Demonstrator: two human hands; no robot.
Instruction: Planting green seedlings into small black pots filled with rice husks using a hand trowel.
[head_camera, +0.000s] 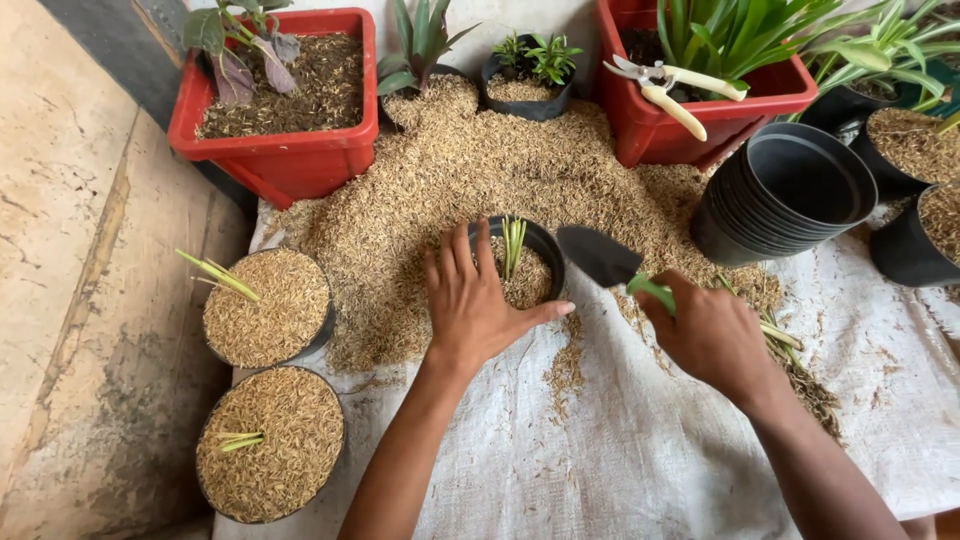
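Observation:
My left hand (478, 300) rests on the near rim of a small black pot (545, 252), fingers spread over the left side and thumb along the front. The pot is filled with rice husk and has a thin green shoot (513, 243) standing in it. My right hand (712, 335) grips the green handle of a small trowel (600, 257), whose dark blade points toward the pot's right rim. A big heap of rice husk (470, 170) lies behind the pot on a white woven sheet (620, 440).
Two husk-filled pots with shoots (265, 305) (270, 440) stand at the left. A stack of empty black pots (790, 190) lies on its side at the right. Red planters (285, 95) (700, 90) sit behind, one bearing pruning shears (670, 88). More small pots (525, 85) (905, 140) line the back.

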